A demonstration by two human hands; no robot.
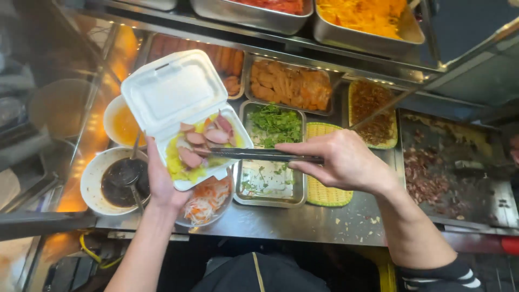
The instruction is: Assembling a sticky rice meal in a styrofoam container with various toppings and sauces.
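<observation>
Foam box [181, 116], white and hinged open, sits in the left hand [162, 181], whose grip is clamped on its near left corner from beneath; the lid stands up on the far side. Inside lie yellow rice and pink sausage slices. The right hand [340, 159] has its grip closed around dark metal tongs [259, 155], which run level from right to left, their tips reaching just over the box's right edge, close to the sausage slices.

Nearest on the steel bench [303, 221], under the box's near edge, a bowl of shredded carrot and white radish [208, 203] is half hidden. Left of it, a white bowl of dark sauce [113, 181] holds a spoon, and just beyond stands a bowl of orange sauce [121, 127], partly behind the lid. Below the tongs, a steel tray [270, 181] shows a mostly bare near half and green herbs [275, 124] at its far end. Right of it lies a yellow woven mat [324, 192], then a dark griddle [459, 173] with browned meat scraps. A bare strip of bench runs along the near edge.

Farther off, trays of orange-brown sliced food [292, 84] line the back, with a basket of brown fried bits [373, 113] to their right, crossed by a thin rod. A raised shelf carries steel pans [367, 21] overhanging them, leaving little room above.
</observation>
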